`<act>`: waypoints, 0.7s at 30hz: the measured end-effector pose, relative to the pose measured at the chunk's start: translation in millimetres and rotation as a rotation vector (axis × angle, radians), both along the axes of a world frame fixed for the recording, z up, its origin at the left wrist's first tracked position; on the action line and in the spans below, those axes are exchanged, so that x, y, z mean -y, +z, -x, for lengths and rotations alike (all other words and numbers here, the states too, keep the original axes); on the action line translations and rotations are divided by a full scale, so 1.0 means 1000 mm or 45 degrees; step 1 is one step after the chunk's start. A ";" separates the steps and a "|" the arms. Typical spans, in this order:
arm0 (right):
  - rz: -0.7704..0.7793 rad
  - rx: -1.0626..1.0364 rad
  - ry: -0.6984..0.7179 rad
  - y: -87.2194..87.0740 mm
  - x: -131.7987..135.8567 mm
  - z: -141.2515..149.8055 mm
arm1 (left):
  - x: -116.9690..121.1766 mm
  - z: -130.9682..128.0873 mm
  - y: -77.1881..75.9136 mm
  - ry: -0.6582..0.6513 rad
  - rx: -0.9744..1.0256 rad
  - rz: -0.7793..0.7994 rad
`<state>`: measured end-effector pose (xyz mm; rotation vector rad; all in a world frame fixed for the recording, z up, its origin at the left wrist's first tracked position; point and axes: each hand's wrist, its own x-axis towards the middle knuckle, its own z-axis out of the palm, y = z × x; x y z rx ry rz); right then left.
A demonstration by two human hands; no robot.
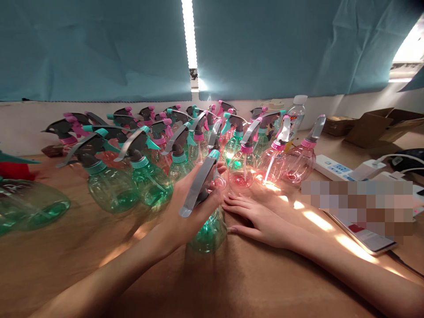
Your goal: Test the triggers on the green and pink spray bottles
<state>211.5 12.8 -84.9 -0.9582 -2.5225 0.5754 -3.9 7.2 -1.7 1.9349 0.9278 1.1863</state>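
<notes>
From where I stand, a person's bare left hand [175, 201] is wrapped around the upper part of a rounded, see-through green plastic spray bottle [208, 236] with a long grey lever and a teal-tipped spray head. That bottle sits on a brown tabletop [159, 287], in front of a crowd of similar bottles. The right hand [256, 218] lies palm down just beside its base, fingers spread and grasping nothing. Behind, see-through green spray bottles with teal collars [114, 190] stand mostly at left; see-through pink ones with pink collars [241, 170] stand nearer the right hand. Farther right are a white power strip [334, 168], a phone [367, 232] and an uncovered brown cardboard box [377, 130]. Blue-green cloth [109, 48] hangs behind.
</notes>
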 end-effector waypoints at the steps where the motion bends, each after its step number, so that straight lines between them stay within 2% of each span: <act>1: 0.000 0.001 0.001 0.000 0.000 0.000 | 0.000 0.000 0.000 -0.001 -0.002 -0.001; 21: -0.022 -0.027 0.010 -0.001 0.000 0.000 | 0.000 0.002 0.001 -0.041 0.000 -0.017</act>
